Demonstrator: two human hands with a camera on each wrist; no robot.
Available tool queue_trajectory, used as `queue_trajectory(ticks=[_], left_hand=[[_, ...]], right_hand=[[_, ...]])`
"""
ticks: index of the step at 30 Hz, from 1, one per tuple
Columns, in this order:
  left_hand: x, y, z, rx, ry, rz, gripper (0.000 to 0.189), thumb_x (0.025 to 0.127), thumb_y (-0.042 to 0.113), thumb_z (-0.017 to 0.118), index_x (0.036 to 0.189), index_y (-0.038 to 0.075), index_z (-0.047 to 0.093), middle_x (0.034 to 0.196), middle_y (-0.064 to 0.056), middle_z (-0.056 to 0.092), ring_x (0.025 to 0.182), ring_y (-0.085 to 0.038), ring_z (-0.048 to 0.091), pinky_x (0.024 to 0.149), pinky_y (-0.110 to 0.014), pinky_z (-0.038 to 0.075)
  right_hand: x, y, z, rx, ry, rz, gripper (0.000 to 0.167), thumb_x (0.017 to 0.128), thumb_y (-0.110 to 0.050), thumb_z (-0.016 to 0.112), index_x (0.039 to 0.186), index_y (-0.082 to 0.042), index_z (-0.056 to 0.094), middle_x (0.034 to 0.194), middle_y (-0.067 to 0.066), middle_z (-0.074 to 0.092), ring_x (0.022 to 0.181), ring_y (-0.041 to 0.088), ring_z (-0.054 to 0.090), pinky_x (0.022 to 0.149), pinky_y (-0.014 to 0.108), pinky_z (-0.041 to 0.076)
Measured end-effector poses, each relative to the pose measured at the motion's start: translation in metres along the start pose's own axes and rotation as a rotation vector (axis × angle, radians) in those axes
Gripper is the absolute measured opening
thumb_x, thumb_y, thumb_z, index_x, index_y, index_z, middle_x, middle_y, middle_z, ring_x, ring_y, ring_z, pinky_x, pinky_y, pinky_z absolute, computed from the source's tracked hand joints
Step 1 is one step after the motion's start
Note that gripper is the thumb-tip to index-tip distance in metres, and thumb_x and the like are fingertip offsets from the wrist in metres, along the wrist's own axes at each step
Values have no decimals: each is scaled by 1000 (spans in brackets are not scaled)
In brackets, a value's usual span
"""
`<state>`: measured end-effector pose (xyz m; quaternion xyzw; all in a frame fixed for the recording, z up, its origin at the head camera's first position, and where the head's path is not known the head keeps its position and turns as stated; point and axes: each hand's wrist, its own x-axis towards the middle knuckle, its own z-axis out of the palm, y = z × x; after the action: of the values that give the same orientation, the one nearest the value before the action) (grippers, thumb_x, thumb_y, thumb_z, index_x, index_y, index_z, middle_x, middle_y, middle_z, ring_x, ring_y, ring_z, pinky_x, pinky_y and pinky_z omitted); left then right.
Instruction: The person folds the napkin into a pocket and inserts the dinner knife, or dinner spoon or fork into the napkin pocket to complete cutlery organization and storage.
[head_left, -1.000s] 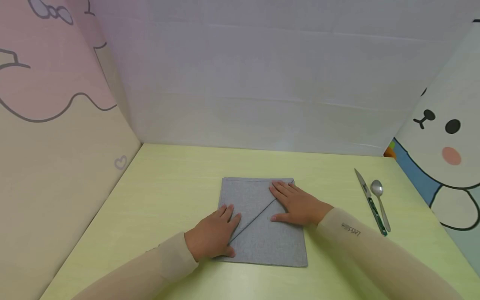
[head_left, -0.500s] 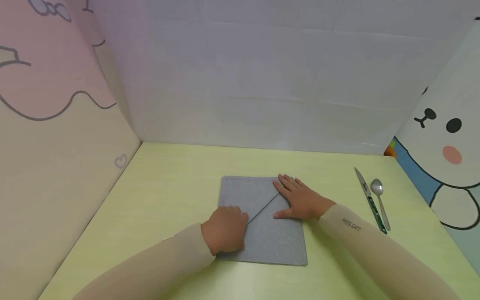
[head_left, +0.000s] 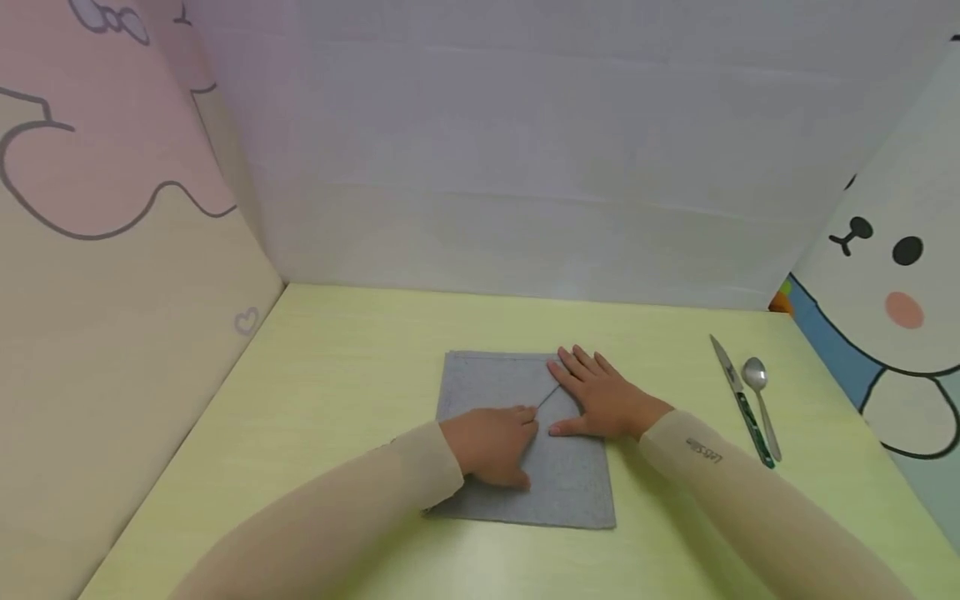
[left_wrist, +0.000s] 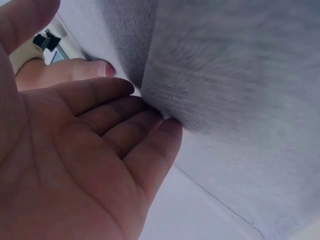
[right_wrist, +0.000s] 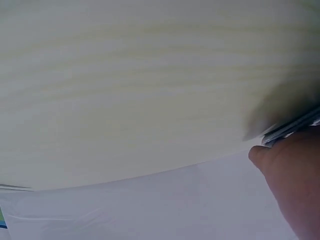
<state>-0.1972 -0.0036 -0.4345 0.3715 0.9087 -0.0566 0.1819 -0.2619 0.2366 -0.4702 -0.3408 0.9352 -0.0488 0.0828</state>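
A grey cloth napkin [head_left: 573, 496], folded into a square, lies on the table with a dark diagonal edge across its top layer. My left hand [head_left: 491, 446] rests over the middle of that edge, its fingers pointing right. The left wrist view shows the fingertips of the left hand [left_wrist: 90, 145] pressed against the cloth [left_wrist: 225, 75], with nothing gripped. At the napkin's far right corner, my right hand [head_left: 606, 402] lies flat with fingers spread, covering the upper end of the diagonal. In the right wrist view, the right hand [right_wrist: 295, 175] is beside the napkin's layered edge [right_wrist: 287, 130].
To the right lie a knife [head_left: 742, 404] with a dark green handle and a metal spoon [head_left: 756, 377], side by side on the pale yellow table [head_left: 345, 358]. A white back wall [head_left: 525, 167] and printed side panels [head_left: 120, 333] enclose the table.
My left hand has slid up and right along the diagonal edge, from the napkin's lower left to its middle. My right hand has shifted slightly toward the far right corner and stayed there.
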Motion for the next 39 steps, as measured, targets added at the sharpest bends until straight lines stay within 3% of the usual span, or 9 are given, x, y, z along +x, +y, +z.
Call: queue_trajectory(ticks=[8, 15, 20, 26, 28, 31, 34, 37, 39], left_hand=[[-57, -4, 12, -72, 80, 18, 78, 87, 55, 77, 145, 8, 55, 160, -4, 43, 146, -17, 41, 113, -31, 39], [-107, -2, 38, -68, 138, 48, 84, 86, 57, 77, 144, 1, 55, 156, -13, 46, 144, -26, 43, 112, -34, 42], [-137, -1, 61, 36, 217, 107, 86, 85, 58, 76, 143, -3, 55, 153, -18, 48, 145, -29, 42, 114, -33, 39], [-157, -3, 84, 233, 447, 152, 92, 91, 82, 44, 125, -1, 63, 135, -18, 60, 132, -29, 55, 107, -29, 45], [-160, -5, 79, 209, 419, 139, 91, 91, 83, 43, 123, -1, 64, 132, -17, 62, 128, -28, 59, 104, -29, 48], [-159, -11, 56, -16, 245, 41, 78, 90, 70, 62, 128, 2, 64, 126, -13, 66, 119, -25, 63, 98, -34, 52], [-142, -27, 25, -253, 129, -98, 66, 88, 51, 76, 133, 4, 64, 119, -9, 69, 111, -25, 66, 93, -42, 54], [-112, -56, 6, -402, 170, -220, 53, 94, 39, 75, 131, 3, 64, 117, -9, 70, 109, -27, 66, 92, -46, 54], [-87, -77, 0, -455, 222, -294, 51, 97, 33, 73, 135, 1, 61, 126, -13, 67, 116, -29, 64, 97, -46, 51]], right_hand=[[1, -2, -2, 29, -10, 21, 111, 87, -79, 58, 164, -8, 22, 170, 20, 12, 156, 41, 6, 122, 60, 12], [2, 1, 0, 49, -27, 16, 112, 87, -80, 56, 165, -8, 20, 170, 20, 9, 155, 42, 6, 122, 60, 14], [2, 1, -1, 54, -33, 17, 112, 88, -80, 57, 165, -8, 20, 170, 20, 9, 156, 42, 5, 122, 60, 13], [3, 2, 0, 52, -29, 16, 112, 88, -80, 57, 165, -8, 20, 170, 20, 9, 156, 42, 5, 122, 60, 14], [3, 1, 0, 41, -23, 16, 111, 88, -80, 57, 165, -8, 20, 170, 20, 9, 156, 42, 6, 122, 60, 14], [1, 0, -1, 14, -16, 17, 110, 88, -80, 55, 165, -9, 22, 170, 20, 9, 156, 42, 6, 122, 60, 12], [-1, -2, -4, -10, -24, 18, 106, 89, -80, 52, 164, -10, 24, 170, 21, 11, 156, 42, 6, 123, 59, 10], [-1, -4, -10, 24, -1, 55, 98, 94, -71, 57, 162, -6, 30, 167, 25, 19, 154, 44, 15, 122, 58, 16], [1, -4, -15, 62, 33, 108, 90, 97, -61, 62, 159, -1, 36, 163, 27, 27, 151, 45, 25, 120, 59, 23]])
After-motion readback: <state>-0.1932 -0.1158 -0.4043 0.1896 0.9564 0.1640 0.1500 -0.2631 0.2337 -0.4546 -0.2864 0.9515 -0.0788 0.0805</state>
